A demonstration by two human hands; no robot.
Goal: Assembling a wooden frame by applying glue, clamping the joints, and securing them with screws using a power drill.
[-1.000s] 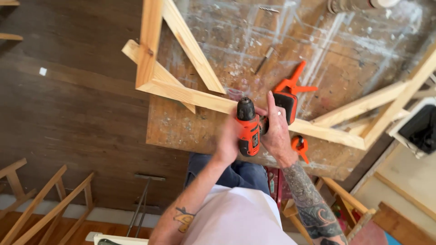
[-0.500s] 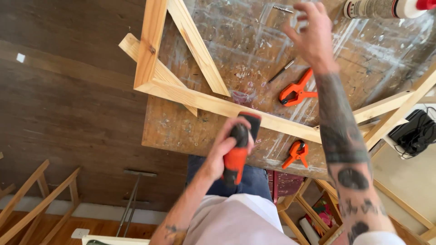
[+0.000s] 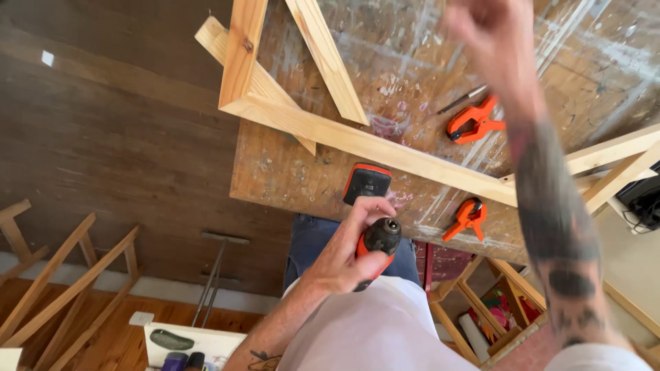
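Note:
My left hand (image 3: 347,251) grips an orange and black cordless drill (image 3: 371,220), held upright at the near edge of a paint-stained workbench (image 3: 289,175), chuck end toward me. My right hand (image 3: 491,38) is raised high over the bench and blurred, its forearm crossing the right side of the view; whether it holds anything cannot be told. A wooden frame of pale battens (image 3: 357,141) lies across the bench in front of the drill.
Two orange spring clamps (image 3: 473,120) (image 3: 466,218) lie on the bench right of the drill, with a dark pen-like tool (image 3: 462,100) beside the farther one. More wooden frames (image 3: 55,288) stand on the floor at left. A shelf of supplies (image 3: 498,309) sits under the bench.
My left hand pulled the drill off the batten and tipped it toward me. My right hand left the drill and swung up over the bench.

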